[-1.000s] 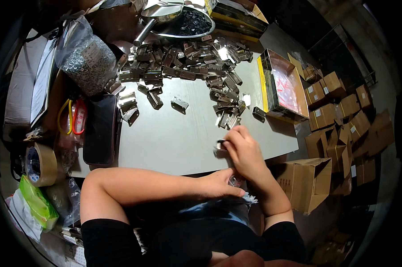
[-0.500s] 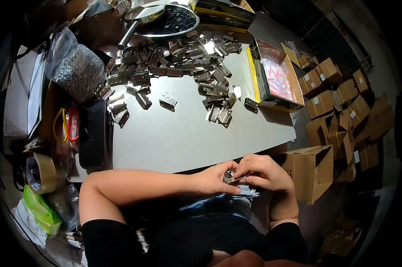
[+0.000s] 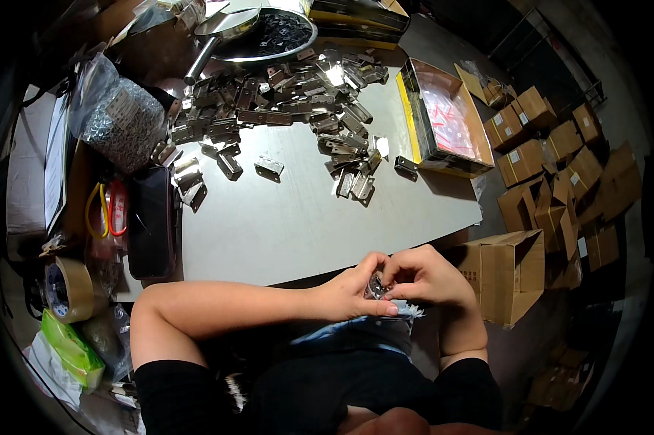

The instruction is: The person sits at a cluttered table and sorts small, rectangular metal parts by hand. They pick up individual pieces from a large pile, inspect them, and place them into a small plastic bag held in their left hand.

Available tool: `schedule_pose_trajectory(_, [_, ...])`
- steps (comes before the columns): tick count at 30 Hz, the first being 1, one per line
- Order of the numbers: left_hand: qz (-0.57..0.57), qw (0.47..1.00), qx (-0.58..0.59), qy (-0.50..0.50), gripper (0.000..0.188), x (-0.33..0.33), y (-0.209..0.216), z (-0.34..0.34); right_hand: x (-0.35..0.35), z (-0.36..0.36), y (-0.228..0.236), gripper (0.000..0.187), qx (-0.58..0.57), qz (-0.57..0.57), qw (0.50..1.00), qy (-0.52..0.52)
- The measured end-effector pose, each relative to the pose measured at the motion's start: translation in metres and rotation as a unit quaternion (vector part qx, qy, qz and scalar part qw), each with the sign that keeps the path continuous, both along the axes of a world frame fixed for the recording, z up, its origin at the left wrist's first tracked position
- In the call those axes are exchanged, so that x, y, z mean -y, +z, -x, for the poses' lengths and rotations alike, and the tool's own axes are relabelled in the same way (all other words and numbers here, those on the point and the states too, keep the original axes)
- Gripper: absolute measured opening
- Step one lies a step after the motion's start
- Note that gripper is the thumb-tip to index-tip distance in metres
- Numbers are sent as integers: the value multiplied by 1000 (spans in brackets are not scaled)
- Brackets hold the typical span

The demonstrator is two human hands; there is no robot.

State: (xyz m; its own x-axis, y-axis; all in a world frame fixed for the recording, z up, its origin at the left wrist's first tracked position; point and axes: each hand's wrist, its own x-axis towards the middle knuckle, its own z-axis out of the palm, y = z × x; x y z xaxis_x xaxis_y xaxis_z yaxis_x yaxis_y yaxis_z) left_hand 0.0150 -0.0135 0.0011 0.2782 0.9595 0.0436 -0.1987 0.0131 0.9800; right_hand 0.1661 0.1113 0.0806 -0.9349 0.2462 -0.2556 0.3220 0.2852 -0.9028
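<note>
Above my lap, just off the table's near edge, my left hand [image 3: 352,291] is closed round a small clear plastic bag [image 3: 377,288] with shiny metal bits in it; its thumb lies along the near side. My right hand [image 3: 434,277] meets it from the right, thumb and forefinger pinched at the bag's edge. The fingers hide much of the bag, so its contents are hard to make out. Farther off on the table lies a pile of bent metal brackets [image 3: 265,117], with one single bracket [image 3: 269,168] apart from the rest.
A steel bowl [image 3: 314,45] of small dark parts and a metal scoop [image 3: 225,27] stand at the back. An open box [image 3: 448,165] of clear bags sits right. Left are a bag of screws [image 3: 127,127], a dark case [image 3: 151,225] and tape [image 3: 67,290]. Cardboard boxes [image 3: 519,163] cover the right floor.
My right fingers have drawn in closer to the bag, and the flat metal piece seen at their tips before no longer shows. My left hand keeps its hold. The view has shifted slightly.
</note>
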Motion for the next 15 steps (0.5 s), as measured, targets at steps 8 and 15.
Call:
schedule_pose_trajectory(8, [124,974,187,-14,64,-7,7,7,3,5,4,17,-147,-116,982,25])
schedule_pose_trajectory(15, [-111,987,57,101,67,-17,13,13,3,14,21,17,-165,-229,959,16])
